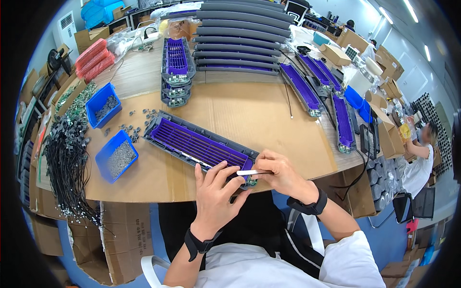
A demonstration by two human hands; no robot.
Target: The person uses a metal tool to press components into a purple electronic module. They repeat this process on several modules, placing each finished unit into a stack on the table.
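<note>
A long grey housing with a purple slatted grille (201, 144) lies slanted across the cardboard sheet, its right end close to me. My left hand (218, 189) rests on its near edge, fingers spread, fingertips touching the rim. At the right end, my right hand (281, 173) pinches a slim white-and-dark piece (247, 172), whose exact kind I cannot make out. The piece points left toward my left fingertips. Below it a small green circuit board (250, 181) shows at the housing's end, partly covered by my hands.
Blue bins (116, 156) of small metal parts and dark pieces stand at left, beside a heap of black cables (65, 163). Stacked grey-purple housings (240, 43) fill the back; more purple units (343, 120) lie at right. A person (418, 163) sits far right.
</note>
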